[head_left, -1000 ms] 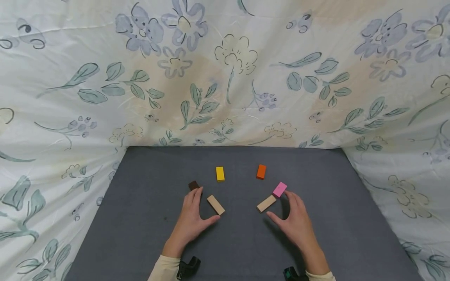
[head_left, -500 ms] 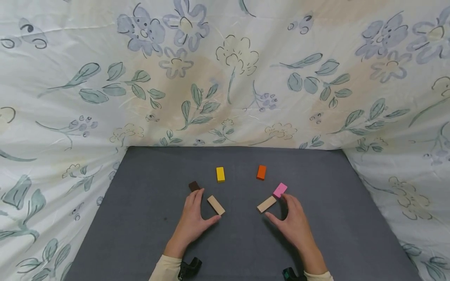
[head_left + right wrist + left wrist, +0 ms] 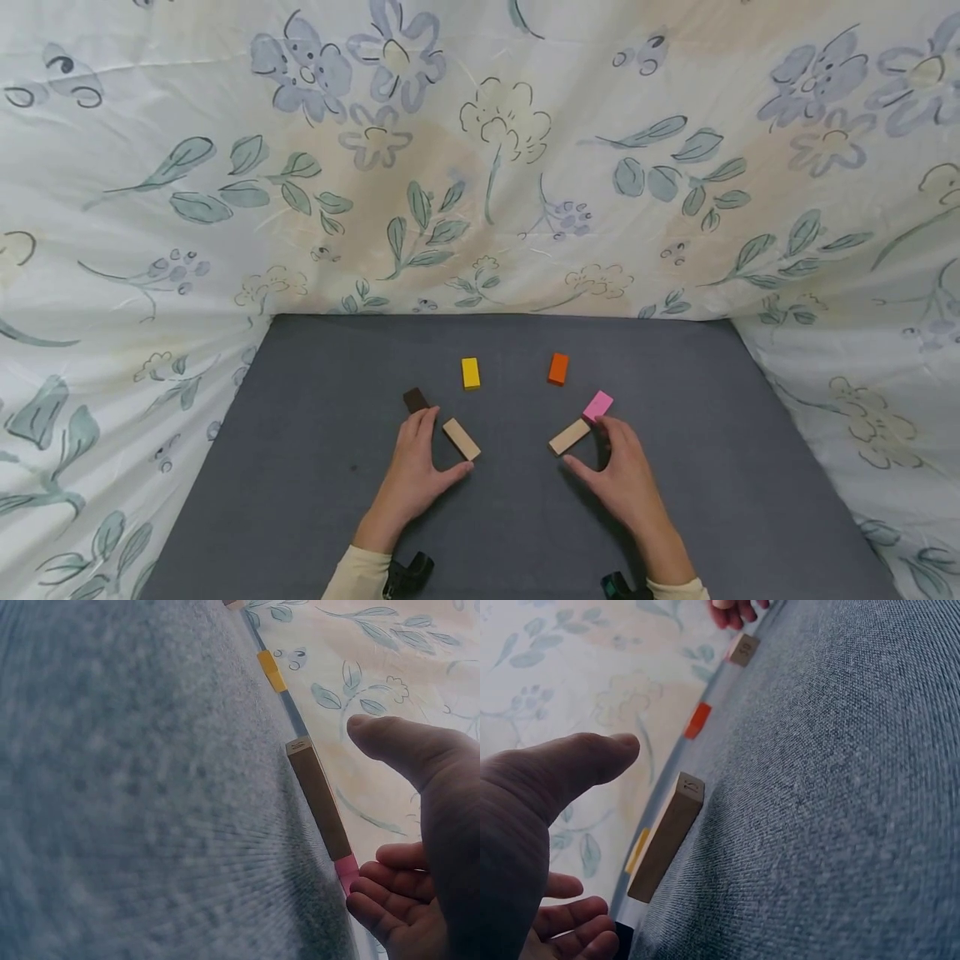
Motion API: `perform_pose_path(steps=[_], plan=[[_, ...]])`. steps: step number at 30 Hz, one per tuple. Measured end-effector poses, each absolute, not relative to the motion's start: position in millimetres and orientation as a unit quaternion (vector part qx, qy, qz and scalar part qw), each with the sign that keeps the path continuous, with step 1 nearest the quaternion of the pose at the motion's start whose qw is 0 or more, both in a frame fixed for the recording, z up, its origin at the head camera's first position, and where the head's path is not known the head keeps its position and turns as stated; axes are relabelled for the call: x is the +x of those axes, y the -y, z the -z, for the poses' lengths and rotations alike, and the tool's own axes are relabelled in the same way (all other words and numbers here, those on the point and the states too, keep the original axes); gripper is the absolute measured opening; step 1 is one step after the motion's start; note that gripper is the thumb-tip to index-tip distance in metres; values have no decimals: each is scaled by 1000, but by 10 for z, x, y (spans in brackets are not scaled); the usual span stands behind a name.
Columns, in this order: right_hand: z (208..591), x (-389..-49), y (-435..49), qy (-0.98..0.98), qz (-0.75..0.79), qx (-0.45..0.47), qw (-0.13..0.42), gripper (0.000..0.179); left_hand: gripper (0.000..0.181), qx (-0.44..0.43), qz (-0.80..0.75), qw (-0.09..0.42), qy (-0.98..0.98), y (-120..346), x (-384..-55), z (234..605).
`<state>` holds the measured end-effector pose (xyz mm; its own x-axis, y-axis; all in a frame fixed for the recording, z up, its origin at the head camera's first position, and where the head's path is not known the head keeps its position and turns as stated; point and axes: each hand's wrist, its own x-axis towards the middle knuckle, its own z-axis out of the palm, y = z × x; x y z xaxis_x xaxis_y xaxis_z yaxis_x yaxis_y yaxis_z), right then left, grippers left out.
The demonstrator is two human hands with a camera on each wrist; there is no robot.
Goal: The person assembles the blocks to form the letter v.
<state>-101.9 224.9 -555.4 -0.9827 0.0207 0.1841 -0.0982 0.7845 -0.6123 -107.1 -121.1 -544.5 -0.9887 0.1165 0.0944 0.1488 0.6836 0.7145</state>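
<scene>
My left hand is held with thumb and fingers spread wide, holding nothing. A plain wooden block lies slanted between them, its thumb tip near the lower end. Its fingertips are beside a dark brown block. On the other side, my right hand spreads thumb and fingers around a second wooden block, with a gap in between. A pink block lies at that block's upper end, right by the fingertips. In the left wrist view, the wooden block shows a printed mark on its end.
Farther back on the grey cloth-covered table lie a yellow block and an orange block. A flower-patterned curtain rises behind and along both sides. Black devices are strapped at the wrists.
My right hand has shifted slightly left, its fingertips from the pink block's right side to its lower edge. My left hand has drifted slightly right and nearer me. The blocks lie as before.
</scene>
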Motion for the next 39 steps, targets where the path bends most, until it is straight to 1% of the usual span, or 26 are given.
perform_pose_path(steps=[5, 12, 24, 32, 39], plan=[[5573, -1016, -2246, 939, -333, 18, 86, 88, 102, -69, 389, 12, 919, 1198, -1070, 5454], [5568, -1033, -2235, 938, -333, 26, 95, 85, 97, -76, 382, 25, 921, 1163, -1097, 5470], [5561, -1029, -2202, 939, -329, 32, 94, 81, 94, -80, 379, 32, 921, 1143, -1095, 5519], [5612, -1064, -2182, 939, -326, 39, 97, 79, 91, -85, 372, 49, 923, 1128, -1093, 5553], [5651, -1068, -2159, 939, -323, 35, 112, 76, 87, -85, 366, 66, 925, 1096, -1101, 5579]])
